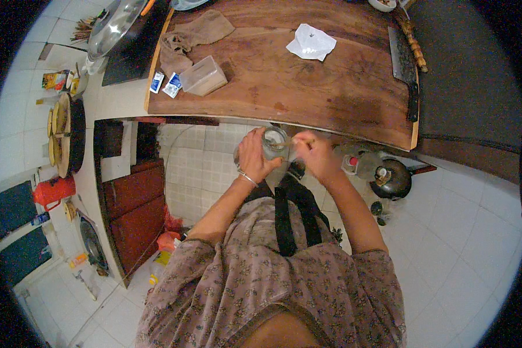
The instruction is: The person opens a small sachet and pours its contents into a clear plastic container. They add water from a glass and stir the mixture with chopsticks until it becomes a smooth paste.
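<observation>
My left hand (253, 154) is wrapped around a clear glass jar (274, 151), held in front of my body just off the near edge of the wooden board. Something whitish shows inside the jar; I cannot tell what it is. Slightly blurred, my right hand (314, 152) grips a thin light-brown utensil (282, 144), perhaps a spoon or stick. Its far end reaches into the jar's mouth. On the board beyond lie a white paper (312, 42) with small white pieces on it, a clear plastic container (204, 77) and two blue-and-white sachets (172, 85).
A brown cloth (195, 35) rests at the wooden board's (261, 78) left. Along its right edge lies a cleaver (401, 58) with a black handle. A wok (390, 178) and a plastic bottle (365, 164) stand low at the right. Left are a red jug (54, 191) and red cabinet doors (137, 213).
</observation>
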{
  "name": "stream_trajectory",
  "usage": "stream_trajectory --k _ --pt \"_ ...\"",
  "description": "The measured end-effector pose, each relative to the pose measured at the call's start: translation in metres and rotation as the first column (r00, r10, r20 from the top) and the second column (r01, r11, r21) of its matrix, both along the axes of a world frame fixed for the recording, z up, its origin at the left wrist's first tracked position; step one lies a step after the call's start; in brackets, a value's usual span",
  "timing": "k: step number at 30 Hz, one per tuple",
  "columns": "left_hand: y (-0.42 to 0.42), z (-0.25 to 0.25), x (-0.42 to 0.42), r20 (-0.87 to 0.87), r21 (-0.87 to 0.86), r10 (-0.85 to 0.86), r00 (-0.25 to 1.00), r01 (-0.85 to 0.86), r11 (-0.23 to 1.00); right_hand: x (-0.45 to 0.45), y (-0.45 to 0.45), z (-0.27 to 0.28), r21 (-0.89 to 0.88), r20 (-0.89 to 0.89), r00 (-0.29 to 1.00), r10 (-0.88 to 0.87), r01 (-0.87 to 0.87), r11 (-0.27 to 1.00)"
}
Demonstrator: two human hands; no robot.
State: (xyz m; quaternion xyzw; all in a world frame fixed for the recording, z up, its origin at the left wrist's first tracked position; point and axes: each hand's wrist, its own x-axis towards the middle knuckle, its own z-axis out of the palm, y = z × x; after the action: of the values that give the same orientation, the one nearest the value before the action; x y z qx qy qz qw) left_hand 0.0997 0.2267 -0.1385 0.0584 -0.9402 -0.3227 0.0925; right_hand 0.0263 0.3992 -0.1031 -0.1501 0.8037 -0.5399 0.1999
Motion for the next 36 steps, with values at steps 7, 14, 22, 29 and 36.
stream_trajectory --k 7,14,22,29,36 --pt "-0.009 -0.006 0.004 -0.004 0.01 0.042 0.999 -0.042 0.999 -0.015 0.031 0.038 -0.273 0.327 0.891 -0.315 0.408 0.871" --pt "-0.01 -0.007 -0.004 0.058 0.042 0.085 0.995 -0.088 0.995 -0.019 0.05 0.039 -0.433 0.259 0.825 -0.502 0.564 0.703" --pt "-0.011 -0.006 -0.007 0.059 0.056 0.112 0.992 -0.116 0.992 -0.015 0.053 0.025 -0.433 0.329 0.758 -0.563 0.651 0.624" --pt "-0.012 -0.009 -0.007 0.037 0.063 0.106 0.994 -0.108 0.992 -0.017 0.061 0.018 -0.449 0.329 0.772 -0.544 0.635 0.629" --pt "-0.014 -0.013 -0.006 0.053 0.086 0.106 0.993 -0.11 0.99 -0.018 0.062 0.02 -0.438 0.377 0.771 -0.514 0.637 0.634"
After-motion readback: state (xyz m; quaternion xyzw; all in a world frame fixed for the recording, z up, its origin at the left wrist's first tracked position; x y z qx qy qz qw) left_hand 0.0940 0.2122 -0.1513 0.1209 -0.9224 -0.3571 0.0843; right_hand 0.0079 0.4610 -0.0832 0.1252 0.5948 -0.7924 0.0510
